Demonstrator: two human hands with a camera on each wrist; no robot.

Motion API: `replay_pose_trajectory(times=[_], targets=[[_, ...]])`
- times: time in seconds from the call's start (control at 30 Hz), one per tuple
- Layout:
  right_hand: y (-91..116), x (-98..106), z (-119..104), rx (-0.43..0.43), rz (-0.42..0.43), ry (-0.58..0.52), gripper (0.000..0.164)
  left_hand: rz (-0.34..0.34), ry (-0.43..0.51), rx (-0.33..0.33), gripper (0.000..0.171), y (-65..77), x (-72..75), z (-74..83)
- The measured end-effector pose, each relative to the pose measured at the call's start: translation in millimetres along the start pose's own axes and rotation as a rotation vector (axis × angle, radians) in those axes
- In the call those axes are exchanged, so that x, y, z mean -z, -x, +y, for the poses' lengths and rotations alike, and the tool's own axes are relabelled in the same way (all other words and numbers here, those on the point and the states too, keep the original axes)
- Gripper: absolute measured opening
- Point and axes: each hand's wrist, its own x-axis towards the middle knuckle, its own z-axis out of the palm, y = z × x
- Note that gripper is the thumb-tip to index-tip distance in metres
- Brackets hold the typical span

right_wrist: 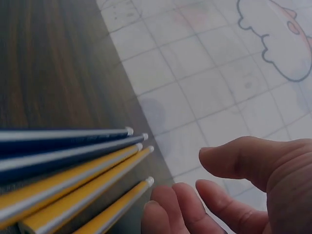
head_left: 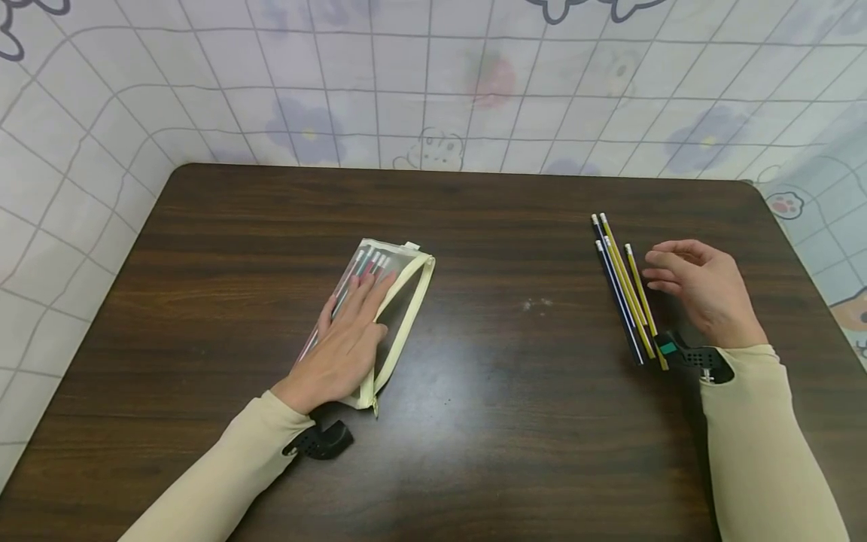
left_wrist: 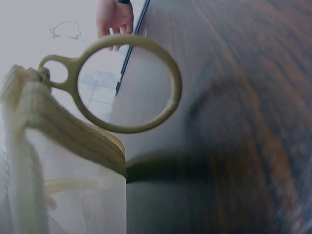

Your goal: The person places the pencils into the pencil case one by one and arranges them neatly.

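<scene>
A clear zip pencil case with pale yellow trim lies slanted on the table, its zipped edge gaping. Several pencils show through its film. My left hand rests on top of it, fingers spread and fairly straight. The left wrist view has the round zipper pull close up. To the right lie a few yellow pencils and dark blue pencils, white ends pointing away. Just right of them hovers my right hand, fingers loosely bent with a gap between thumb and fingertips, holding nothing.
The dark wooden table has rounded far corners. Behind and beside it hangs a white gridded cloth with cartoon prints. A black wrist mount on the right arm sits close to the near ends of the pencils.
</scene>
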Motion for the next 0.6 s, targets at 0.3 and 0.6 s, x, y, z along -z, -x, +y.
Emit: replay_pose_trajectory(times=[0.3,0.6], targets=[[-6,4,11,0.017,-0.011,0.25,0.048,-0.001,0.0,0.0,0.067,-0.2,0.2,0.0],[-7,2,11,-0.04,0.008,0.5,0.065,-0.004,-0.003,-0.002,0.067,0.1,-0.2,-0.8]])
